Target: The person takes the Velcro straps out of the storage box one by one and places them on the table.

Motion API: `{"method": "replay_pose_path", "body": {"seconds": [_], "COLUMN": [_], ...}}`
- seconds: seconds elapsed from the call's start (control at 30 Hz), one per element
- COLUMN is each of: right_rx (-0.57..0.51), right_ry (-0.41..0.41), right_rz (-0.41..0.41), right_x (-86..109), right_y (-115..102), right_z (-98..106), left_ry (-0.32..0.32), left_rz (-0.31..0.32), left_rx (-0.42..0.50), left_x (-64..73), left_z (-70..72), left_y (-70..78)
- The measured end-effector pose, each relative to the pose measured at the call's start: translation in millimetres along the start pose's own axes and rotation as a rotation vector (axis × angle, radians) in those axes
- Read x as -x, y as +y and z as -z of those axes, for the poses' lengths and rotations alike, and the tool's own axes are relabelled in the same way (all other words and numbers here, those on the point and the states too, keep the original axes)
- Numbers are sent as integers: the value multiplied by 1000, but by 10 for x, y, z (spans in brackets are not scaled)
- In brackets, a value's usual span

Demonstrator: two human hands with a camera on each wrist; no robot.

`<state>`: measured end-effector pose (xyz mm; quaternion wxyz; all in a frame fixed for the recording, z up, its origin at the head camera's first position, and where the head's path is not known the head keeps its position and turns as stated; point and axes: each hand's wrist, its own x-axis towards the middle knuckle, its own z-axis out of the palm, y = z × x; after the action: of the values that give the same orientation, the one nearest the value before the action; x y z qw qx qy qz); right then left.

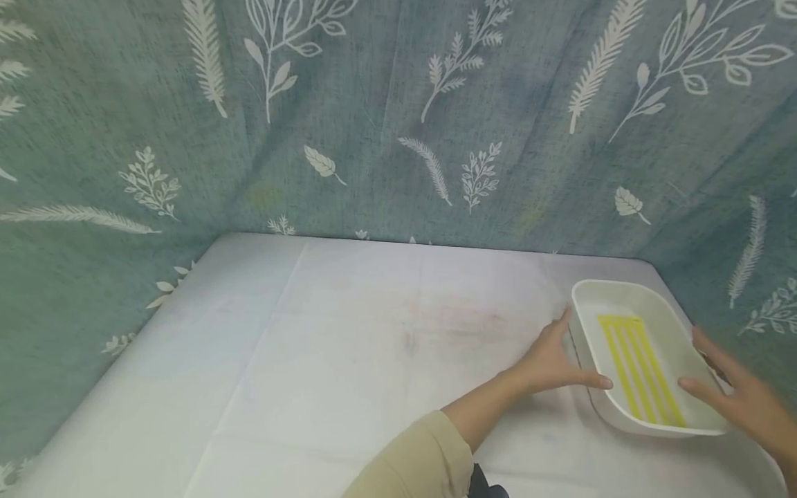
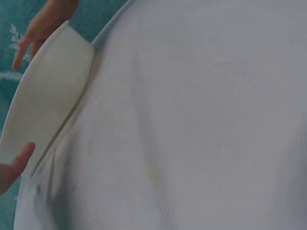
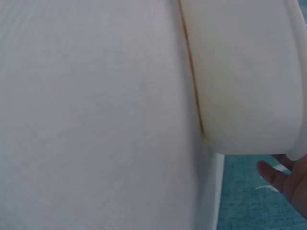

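A white plastic tub (image 1: 647, 304) with rounded corners sits at the right side of the white-covered table. Yellow stripes (image 1: 641, 366) run along its inner floor. My left hand (image 1: 554, 363) is at the tub's near-left side, fingers stretched along the outer wall and thumb out over the rim. On the opposite side is my right hand (image 1: 741, 394), its thumb reaching over the rim and its fingers extended outside. The tub's outer wall (image 2: 55, 96) shows in the left wrist view, with a fingertip close in front of it. Another view of the wall (image 3: 244, 76) fills the right wrist view's upper right.
White cloth covers the table (image 1: 349, 346), with faint reddish stains near the middle. A blue-green leaf-patterned curtain (image 1: 373, 124) hangs behind and at both sides. The table's right edge runs close beside the tub. A small black object (image 1: 486, 484) shows beside the left sleeve.
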<state>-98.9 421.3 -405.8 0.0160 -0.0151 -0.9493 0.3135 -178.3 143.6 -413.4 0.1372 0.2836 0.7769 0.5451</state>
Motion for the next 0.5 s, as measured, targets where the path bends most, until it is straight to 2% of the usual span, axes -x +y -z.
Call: {"method": "replay_pose_path", "body": {"seconds": [0.1, 0.2, 0.37, 0.5], "right_rx": [-29, -24, -63, -97], "right_ry": [16, 15, -42, -36], "right_rz": [-2, -32, -109, -131], "right_x": [4, -2, -33, -56], "right_y": [54, 87, 185, 291], "right_z": [-44, -45, -35, -45], "left_ry": [-19, -32, -33, -33], "left_rz": [32, 109, 110, 121], "left_rx": [-5, -26, -15, 25], "left_x": [7, 21, 8, 3], "left_z": [-67, -125, -174, -192], "left_y": [-6, 10, 17, 32]}}
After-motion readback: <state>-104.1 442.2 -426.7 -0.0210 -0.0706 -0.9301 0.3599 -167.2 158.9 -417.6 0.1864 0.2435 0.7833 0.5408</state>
